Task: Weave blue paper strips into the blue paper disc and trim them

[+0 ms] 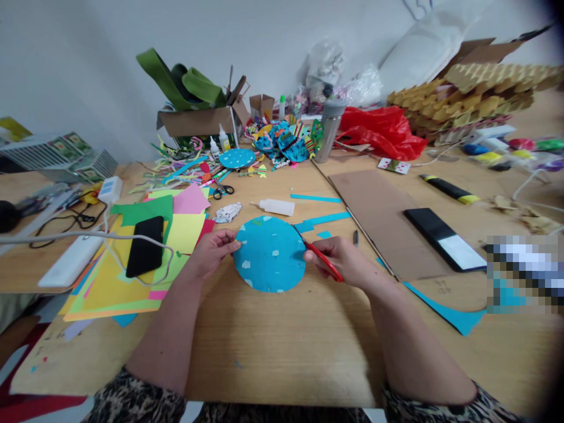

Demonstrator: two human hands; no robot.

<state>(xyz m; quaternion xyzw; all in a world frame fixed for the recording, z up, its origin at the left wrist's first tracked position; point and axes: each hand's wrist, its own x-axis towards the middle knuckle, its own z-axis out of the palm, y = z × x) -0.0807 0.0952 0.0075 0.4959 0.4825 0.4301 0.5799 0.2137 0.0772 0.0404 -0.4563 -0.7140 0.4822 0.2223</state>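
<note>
A round blue paper disc (269,255) with pale patches is held over the table in front of me. My left hand (215,251) pinches its left edge between thumb and fingers. My right hand (337,258) grips red-handled scissors (325,262), whose dark blades lie at the disc's upper right edge; part of the handle is hidden in my fingers. Just beyond the disc lies a white glue bottle (277,206), with a patterned paper cutout (228,212) to its left. Blue paper strips (324,220) lie behind the scissors.
Coloured paper sheets (185,232) with a black phone (145,245) lie on the left. A brown cardboard sheet (383,223) and another phone (445,241) are on the right. Dark scissors (223,190), a second blue disc (237,158) and a steel flask (329,130) stand or lie farther back.
</note>
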